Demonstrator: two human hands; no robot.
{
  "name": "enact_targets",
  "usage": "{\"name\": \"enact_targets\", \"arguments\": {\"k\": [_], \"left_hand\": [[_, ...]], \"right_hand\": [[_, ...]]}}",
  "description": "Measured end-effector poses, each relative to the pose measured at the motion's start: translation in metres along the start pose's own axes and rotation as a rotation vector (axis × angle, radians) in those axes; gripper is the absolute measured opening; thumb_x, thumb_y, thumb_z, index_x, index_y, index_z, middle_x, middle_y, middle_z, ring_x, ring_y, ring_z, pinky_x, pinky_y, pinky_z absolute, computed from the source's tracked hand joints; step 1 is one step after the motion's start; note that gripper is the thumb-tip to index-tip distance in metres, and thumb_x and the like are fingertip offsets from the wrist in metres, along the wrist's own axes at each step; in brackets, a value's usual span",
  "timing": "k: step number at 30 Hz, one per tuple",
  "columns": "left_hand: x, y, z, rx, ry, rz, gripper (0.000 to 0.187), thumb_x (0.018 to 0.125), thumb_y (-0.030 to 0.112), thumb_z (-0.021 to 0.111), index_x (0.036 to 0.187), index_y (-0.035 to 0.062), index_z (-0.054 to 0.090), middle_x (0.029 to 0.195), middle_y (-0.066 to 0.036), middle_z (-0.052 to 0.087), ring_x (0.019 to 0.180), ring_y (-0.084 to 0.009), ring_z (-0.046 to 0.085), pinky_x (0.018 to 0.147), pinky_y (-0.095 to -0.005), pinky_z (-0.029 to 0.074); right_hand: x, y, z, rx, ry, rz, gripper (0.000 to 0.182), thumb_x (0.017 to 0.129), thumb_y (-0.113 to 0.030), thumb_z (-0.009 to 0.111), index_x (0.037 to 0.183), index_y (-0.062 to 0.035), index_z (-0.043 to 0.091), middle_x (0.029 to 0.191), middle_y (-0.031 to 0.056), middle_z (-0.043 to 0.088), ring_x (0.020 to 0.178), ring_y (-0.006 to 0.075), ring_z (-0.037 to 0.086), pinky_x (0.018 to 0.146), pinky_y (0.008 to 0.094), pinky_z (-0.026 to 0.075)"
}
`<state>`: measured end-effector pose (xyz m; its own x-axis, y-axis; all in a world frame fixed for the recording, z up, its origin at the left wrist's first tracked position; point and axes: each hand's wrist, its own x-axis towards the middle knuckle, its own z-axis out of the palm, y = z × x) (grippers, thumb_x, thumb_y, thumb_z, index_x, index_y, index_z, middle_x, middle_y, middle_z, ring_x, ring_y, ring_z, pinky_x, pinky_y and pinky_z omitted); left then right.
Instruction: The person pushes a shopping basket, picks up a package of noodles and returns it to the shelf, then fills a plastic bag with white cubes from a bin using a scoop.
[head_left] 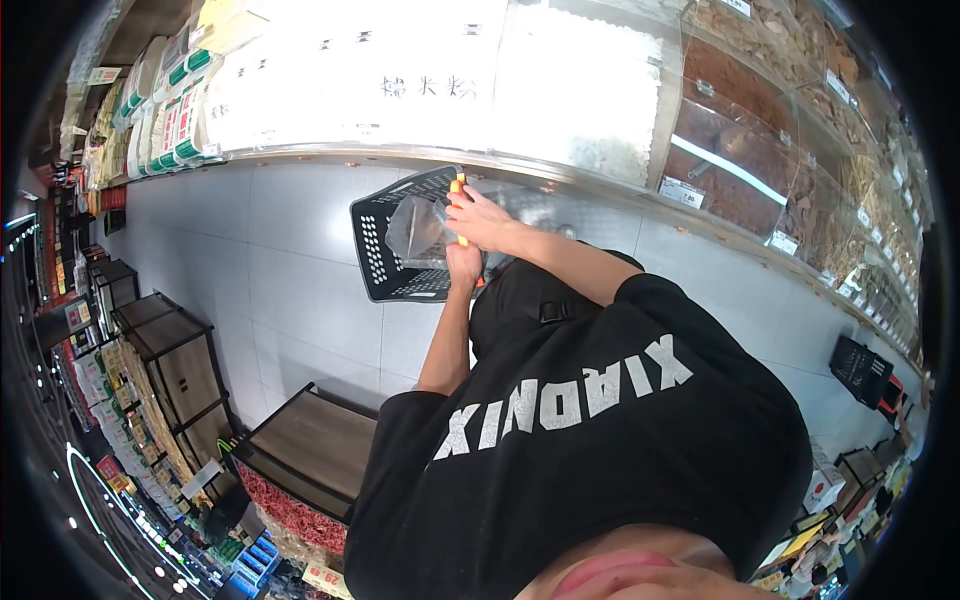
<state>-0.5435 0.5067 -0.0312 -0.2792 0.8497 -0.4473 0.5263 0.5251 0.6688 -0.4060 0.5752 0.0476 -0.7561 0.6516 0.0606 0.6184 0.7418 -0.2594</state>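
My right hand (482,219) is closed around an orange handle (457,184) with a dark end, which crosses over the shopping basket. Just below it, my left hand (463,264) is closed at the lower end of the same handle, its fingers partly hidden. Beneath both hands, the black shopping basket (377,255) with holes in its walls is on the floor. A clear plastic bag (408,228) with something pale inside shows in the basket, left of my hands. My forearms hide the basket's right side.
Along the front run bulk bins, one full of white powder (330,100), others with brown dried goods (735,130) under clear lids. White packages (182,125) stand at far left. A brown-topped display table (310,440) is near my left side. Another black basket (860,368) sits at right.
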Motion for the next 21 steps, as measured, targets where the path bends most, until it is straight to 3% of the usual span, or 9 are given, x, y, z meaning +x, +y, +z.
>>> {"name": "enact_targets", "arguments": {"k": [5, 8, 12, 17, 21], "left_hand": [[-0.025, 0.016, -0.006, 0.145, -0.115, -0.047, 0.044, 0.085, 0.032, 0.064, 0.088, -0.0116, 0.068, 0.086, -0.035, 0.066, 0.089, -0.0461, 0.068, 0.077, -0.0511, 0.050], [-0.038, 0.024, -0.008, 0.253, -0.092, -0.028, 0.037, 0.083, 0.030, 0.065, 0.090, -0.0063, 0.071, 0.088, -0.033, 0.067, 0.090, -0.0456, 0.068, 0.080, -0.0519, 0.051], [-0.059, 0.036, -0.022, 0.327, -0.041, -0.034, 0.033, 0.080, 0.030, 0.065, 0.091, -0.0003, 0.073, 0.089, -0.028, 0.069, 0.090, -0.0440, 0.068, 0.084, -0.0517, 0.053], [-0.064, 0.038, -0.031, 0.415, -0.006, -0.026, 0.034, 0.077, 0.033, 0.066, 0.094, 0.0056, 0.075, 0.088, -0.024, 0.071, 0.089, -0.0416, 0.068, 0.084, -0.0491, 0.054], [-0.062, 0.023, -0.038, 0.452, 0.037, 0.006, 0.033, 0.076, 0.035, 0.067, 0.090, 0.0052, 0.073, 0.086, -0.023, 0.071, 0.088, -0.0413, 0.069, 0.082, -0.0497, 0.054]], "right_hand": [[-0.010, 0.004, 0.008, -0.084, -0.050, -0.003, 0.027, 0.072, -0.020, 0.076, 0.098, -0.0151, 0.072, 0.112, 0.0027, 0.064, 0.125, 0.0247, 0.050, 0.110, 0.0510, 0.033], [-0.009, 0.005, 0.005, -0.086, -0.229, 0.024, 0.028, 0.073, -0.019, 0.075, 0.100, -0.0153, 0.074, 0.111, 0.0031, 0.065, 0.119, 0.0239, 0.054, 0.110, 0.0519, 0.033], [0.002, 0.003, 0.012, -0.038, -0.337, 0.025, 0.015, 0.075, -0.019, 0.073, 0.089, -0.0154, 0.076, 0.097, 0.0030, 0.071, 0.110, 0.0233, 0.060, 0.107, 0.0503, 0.035], [-0.002, 0.002, 0.011, 0.002, -0.292, -0.025, 0.006, 0.067, -0.015, 0.075, 0.073, -0.0131, 0.074, 0.082, 0.0036, 0.071, 0.099, 0.0231, 0.061, 0.090, 0.0432, 0.040], [0.003, -0.003, 0.020, 0.053, -0.285, -0.028, 0.007, 0.068, -0.015, 0.074, 0.074, -0.0120, 0.073, 0.081, 0.0046, 0.070, 0.093, 0.0247, 0.062, 0.088, 0.0429, 0.041]]}}
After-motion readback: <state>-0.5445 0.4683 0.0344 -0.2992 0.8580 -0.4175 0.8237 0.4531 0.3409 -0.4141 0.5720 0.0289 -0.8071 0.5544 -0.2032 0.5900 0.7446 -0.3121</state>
